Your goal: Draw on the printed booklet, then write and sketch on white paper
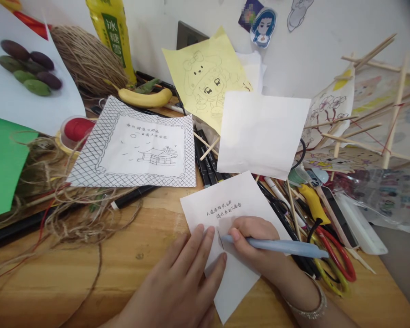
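Note:
My right hand [256, 237] grips a light blue pen [287, 247], its tip on a white sheet of paper [239, 187] beside a short drawn line. Two lines of handwritten characters run across the upper part of this sheet. Lying flat with fingers stretched, my left hand [187, 273] presses on the sheet's left side. Just behind the sheet is a blank white paper [263, 132]. To the left lies a paper with a crosshatched border [145, 150], bearing writing and a drawn pavilion.
Tangled twine [85, 209] and a black marker [133, 197] lie at left. A banana [145, 97], a yellow drawing [207, 77] and a yellow bottle [112, 36] stand or lie behind. Scissors [338, 255], pens and stick frames [396, 109] crowd the right.

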